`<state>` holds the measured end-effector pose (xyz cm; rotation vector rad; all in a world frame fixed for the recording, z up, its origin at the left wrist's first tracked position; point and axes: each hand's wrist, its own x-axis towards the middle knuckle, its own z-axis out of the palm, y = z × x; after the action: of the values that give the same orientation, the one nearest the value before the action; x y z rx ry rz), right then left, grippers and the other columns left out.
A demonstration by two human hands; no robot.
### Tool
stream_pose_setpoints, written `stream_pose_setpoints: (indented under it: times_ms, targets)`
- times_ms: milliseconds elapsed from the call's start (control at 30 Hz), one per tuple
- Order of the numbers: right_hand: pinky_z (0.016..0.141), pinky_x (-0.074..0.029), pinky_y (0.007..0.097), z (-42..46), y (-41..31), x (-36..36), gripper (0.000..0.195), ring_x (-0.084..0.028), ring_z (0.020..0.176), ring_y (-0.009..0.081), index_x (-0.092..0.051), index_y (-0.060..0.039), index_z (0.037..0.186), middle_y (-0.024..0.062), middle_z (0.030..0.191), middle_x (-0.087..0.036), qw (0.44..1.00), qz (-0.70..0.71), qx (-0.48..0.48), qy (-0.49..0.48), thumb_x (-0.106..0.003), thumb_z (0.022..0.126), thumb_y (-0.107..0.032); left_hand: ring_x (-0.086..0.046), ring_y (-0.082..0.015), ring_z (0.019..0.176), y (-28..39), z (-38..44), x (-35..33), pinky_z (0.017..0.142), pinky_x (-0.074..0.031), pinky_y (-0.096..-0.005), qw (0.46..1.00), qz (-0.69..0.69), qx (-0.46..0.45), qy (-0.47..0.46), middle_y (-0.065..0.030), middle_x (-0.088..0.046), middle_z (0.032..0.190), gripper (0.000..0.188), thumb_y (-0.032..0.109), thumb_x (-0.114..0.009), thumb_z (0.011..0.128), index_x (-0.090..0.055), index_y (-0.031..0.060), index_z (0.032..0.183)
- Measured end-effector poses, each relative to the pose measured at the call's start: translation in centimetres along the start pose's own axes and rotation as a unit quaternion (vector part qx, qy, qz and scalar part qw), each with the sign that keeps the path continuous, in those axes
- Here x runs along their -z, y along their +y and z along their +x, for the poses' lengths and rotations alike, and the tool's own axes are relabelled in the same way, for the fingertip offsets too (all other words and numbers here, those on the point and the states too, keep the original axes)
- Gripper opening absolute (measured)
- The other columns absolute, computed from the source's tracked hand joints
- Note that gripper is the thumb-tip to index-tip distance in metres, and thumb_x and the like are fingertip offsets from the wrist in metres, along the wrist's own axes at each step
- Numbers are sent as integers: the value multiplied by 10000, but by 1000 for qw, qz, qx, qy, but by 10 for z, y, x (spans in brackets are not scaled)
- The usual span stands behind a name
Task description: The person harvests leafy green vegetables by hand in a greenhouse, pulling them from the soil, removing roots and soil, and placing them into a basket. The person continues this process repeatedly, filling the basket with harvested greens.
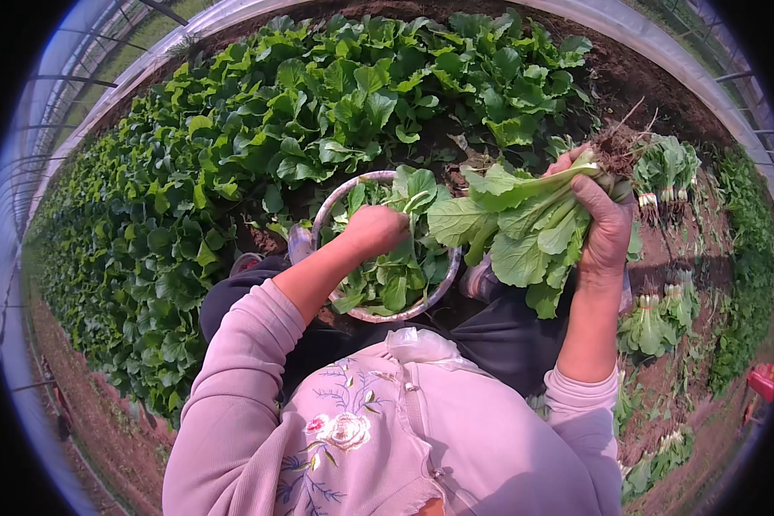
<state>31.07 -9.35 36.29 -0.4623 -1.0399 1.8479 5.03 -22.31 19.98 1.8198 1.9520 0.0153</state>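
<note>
My right hand [596,216] grips a bunch of leafy greens [529,226] by the stalks. Its soil-covered roots [619,147] point up and away, and its broad leaves hang to the left. Over a round, pale-rimmed bucket [450,284] my left hand [379,229] is curled into a fist. Pale leaf stalks [418,201] come out beside its fingertips, which are mostly hidden from above. Loose green leaves [390,284] fill the bucket, which stands between my knees.
Dense leafy plants [284,109] grow ahead and to the left. On the soil at right lie tied bundles of greens [648,326], with more bundles [665,171] farther ahead. Plastic sheeting [619,19] borders the bed. A red object [764,380] stands at the far right.
</note>
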Motion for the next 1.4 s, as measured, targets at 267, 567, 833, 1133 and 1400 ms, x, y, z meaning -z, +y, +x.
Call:
stream_pose_setpoints:
  times_ms: [267,567,833,1133,1400]
  targets:
    - [866,-529,306,19,14,36,361,-658,934,165,-630,9,1128,82,1025,-686,982,-142,-6,127,-713,788,98,-648,-391,770,-28,84,-13,695,-504,-508,994,-72,61,56,-180,-675,799,341,394,-599,884,-675,63,850]
    - [814,-532,361,46,23,35,463,-642,851,239,-537,-9,1113,103,899,-644,950,-218,19,223,-788,726,-50,-606,-363,978,-47,262,-70,840,-539,-455,992,66,-104,-26,-182,-620,1022,235,142,-551,846,-611,12,1032]
    - [770,-513,394,72,25,48,437,-629,794,259,-511,-41,999,122,837,-637,915,-365,-68,160,-803,686,-130,-621,-287,1086,-124,379,-100,863,-430,-499,894,435,-23,-107,-85,-702,1144,289,187,-588,891,-739,131,1132]
    - [787,-505,375,86,36,53,455,-652,903,255,-583,-25,1064,114,1000,-652,907,-390,-140,75,-798,665,-68,-687,-277,1022,-195,397,-136,835,-482,-491,923,329,86,-183,-78,-723,1118,250,196,-582,905,-746,135,1083]
    - [782,-498,344,86,36,47,491,-641,883,283,-598,-58,1114,83,994,-638,881,-456,-123,26,-787,662,-87,-702,-295,981,-167,385,-90,764,-569,-430,952,243,22,-182,-118,-724,1063,210,167,-589,880,-745,106,1007]
